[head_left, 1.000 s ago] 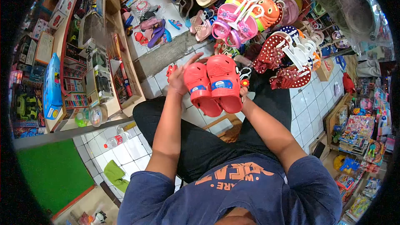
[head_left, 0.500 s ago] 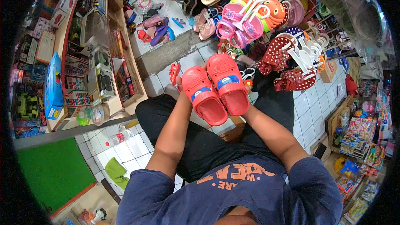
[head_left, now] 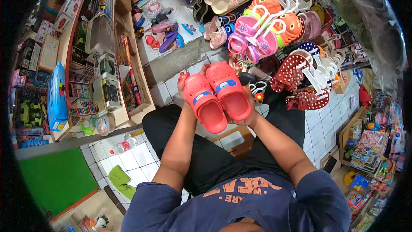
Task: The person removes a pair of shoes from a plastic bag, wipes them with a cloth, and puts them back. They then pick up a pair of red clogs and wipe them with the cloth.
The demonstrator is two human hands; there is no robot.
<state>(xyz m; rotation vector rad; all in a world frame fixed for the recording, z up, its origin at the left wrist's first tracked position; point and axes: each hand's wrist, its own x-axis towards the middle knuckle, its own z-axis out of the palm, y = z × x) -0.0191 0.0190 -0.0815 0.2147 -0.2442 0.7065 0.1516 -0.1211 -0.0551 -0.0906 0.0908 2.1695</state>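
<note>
A pair of red children's clogs [head_left: 216, 87], toes pointing away from me, is held up over my lap. Each has a blue strap piece with a printed figure. My left hand [head_left: 185, 96] grips the left clog along its outer side, its fingers mostly hidden behind it. A small red piece [head_left: 183, 77] sticks out by those fingers. My right hand [head_left: 249, 114] wraps the right clog from its outer side and under the heel. The two clogs lie side by side, touching.
Pink sandals on white hangers [head_left: 255, 34] and red polka-dot shoes [head_left: 296, 75] lie ahead to the right. More footwear [head_left: 167, 36] is spread on the tiles. Wooden shelves [head_left: 141, 111] of boxed goods stand left. A bottle [head_left: 124, 146] and green cloth [head_left: 119, 179] lie on the floor.
The clogs have shifted slightly left and down in view and tilted. More of my right hand now shows beneath the right clog's heel. The surroundings have shifted slightly with the camera.
</note>
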